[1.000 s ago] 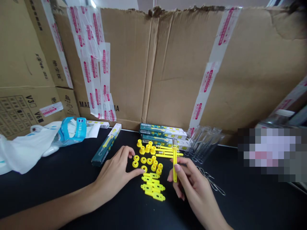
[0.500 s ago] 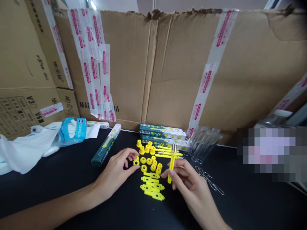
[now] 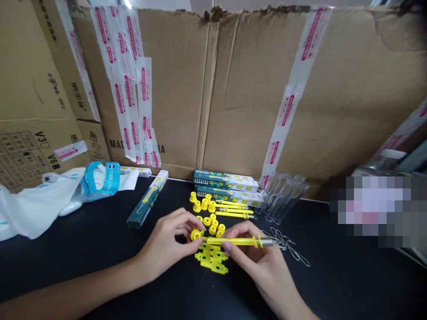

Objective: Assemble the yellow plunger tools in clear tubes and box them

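My left hand (image 3: 167, 246) pinches a small yellow ring cap (image 3: 195, 234) between thumb and fingers. My right hand (image 3: 256, 262) grips a yellow rod with a metal end (image 3: 242, 241), held level, its left tip right at the cap. Below the two hands lie flat yellow tabs (image 3: 213, 262) on the black table (image 3: 100, 240). Behind them sit several loose yellow caps (image 3: 209, 221) and more yellow rods (image 3: 233, 209).
Green-and-white narrow boxes (image 3: 227, 184) are stacked at the back, one more box (image 3: 148, 200) lies left. Clear tubes (image 3: 283, 193) and wire hooks (image 3: 290, 249) are on the right. A white bag with a blue pack (image 3: 66, 191) is far left. Taped cardboard walls (image 3: 250, 89) close the back.
My left hand picked a yellow cap off the table and raised it. My right hand turned the rod from upright to level and brought its tip to the cap.
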Demonstrator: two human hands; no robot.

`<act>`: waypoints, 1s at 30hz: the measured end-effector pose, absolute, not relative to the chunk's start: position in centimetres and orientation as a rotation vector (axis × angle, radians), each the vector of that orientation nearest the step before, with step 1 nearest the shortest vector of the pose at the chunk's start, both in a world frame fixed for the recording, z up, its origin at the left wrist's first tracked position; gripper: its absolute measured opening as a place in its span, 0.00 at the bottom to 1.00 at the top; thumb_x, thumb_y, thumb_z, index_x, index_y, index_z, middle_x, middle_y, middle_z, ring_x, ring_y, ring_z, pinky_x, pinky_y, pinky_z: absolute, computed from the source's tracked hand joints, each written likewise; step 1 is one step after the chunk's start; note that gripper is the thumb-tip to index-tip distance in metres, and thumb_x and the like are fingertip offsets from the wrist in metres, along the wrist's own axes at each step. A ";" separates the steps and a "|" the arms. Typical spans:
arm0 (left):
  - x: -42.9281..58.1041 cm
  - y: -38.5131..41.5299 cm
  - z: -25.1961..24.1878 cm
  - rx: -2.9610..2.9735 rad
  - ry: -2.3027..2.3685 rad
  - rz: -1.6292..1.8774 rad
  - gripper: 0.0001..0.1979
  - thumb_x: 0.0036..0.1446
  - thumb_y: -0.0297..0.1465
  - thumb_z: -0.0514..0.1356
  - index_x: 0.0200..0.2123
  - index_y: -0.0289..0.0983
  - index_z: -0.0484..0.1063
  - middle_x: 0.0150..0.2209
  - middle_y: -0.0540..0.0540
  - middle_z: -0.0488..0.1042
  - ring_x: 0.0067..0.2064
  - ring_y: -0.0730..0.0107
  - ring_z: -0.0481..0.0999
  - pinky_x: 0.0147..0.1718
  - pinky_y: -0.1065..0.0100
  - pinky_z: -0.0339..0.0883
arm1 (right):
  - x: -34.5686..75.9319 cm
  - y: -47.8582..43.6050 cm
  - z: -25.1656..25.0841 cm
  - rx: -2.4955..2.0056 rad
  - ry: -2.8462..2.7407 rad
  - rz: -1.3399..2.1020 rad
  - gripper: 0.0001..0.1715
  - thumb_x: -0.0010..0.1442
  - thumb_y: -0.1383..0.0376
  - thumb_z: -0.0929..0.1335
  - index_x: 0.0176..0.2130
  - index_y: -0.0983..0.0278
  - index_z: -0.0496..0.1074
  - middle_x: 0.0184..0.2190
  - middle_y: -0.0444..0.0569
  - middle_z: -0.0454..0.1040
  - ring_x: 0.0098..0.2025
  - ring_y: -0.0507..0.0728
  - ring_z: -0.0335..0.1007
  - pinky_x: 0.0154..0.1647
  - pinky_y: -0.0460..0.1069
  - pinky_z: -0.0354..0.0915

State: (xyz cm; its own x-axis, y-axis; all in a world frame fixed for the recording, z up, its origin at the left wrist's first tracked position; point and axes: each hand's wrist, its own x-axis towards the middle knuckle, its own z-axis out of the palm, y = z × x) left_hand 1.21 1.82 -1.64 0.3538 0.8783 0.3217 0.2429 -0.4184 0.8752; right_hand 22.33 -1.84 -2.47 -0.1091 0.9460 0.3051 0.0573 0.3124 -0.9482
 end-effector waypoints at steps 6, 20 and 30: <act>1.4 1.7 -1.5 1.862 0.941 1.016 0.09 0.49 0.28 0.69 0.35 0.35 0.76 0.36 0.50 0.69 0.30 0.75 0.72 0.27 0.74 0.70 | 22.1 -1.7 -2.1 -1.095 -1.586 0.937 0.11 0.58 0.56 0.74 0.33 0.61 0.74 0.30 0.43 0.75 0.33 0.54 0.71 0.33 0.46 0.65; 1.6 1.2 -1.4 1.771 0.742 1.054 0.08 0.50 0.28 0.71 0.36 0.37 0.82 0.38 0.44 0.76 0.39 0.65 0.78 0.37 0.68 0.75 | 22.0 -2.0 -1.8 -1.107 -1.542 1.138 0.13 0.56 0.55 0.74 0.31 0.62 0.74 0.25 0.43 0.76 0.27 0.52 0.71 0.29 0.45 0.66; 1.3 1.3 -1.6 1.903 0.995 0.989 0.12 0.49 0.30 0.72 0.40 0.42 0.84 0.33 0.48 0.82 0.34 0.64 0.79 0.36 0.68 0.70 | 22.1 -2.0 -1.9 -1.038 -1.464 1.233 0.13 0.56 0.57 0.75 0.36 0.60 0.73 0.30 0.44 0.79 0.31 0.53 0.76 0.32 0.45 0.71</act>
State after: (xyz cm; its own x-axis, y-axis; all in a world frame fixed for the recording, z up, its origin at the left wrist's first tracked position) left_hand 1.35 1.33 -1.61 0.3971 0.8736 0.2814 0.2867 -0.4094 0.8662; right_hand 22.09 -2.01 -1.92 -0.2135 0.9685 0.1282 0.0384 0.1394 -0.9895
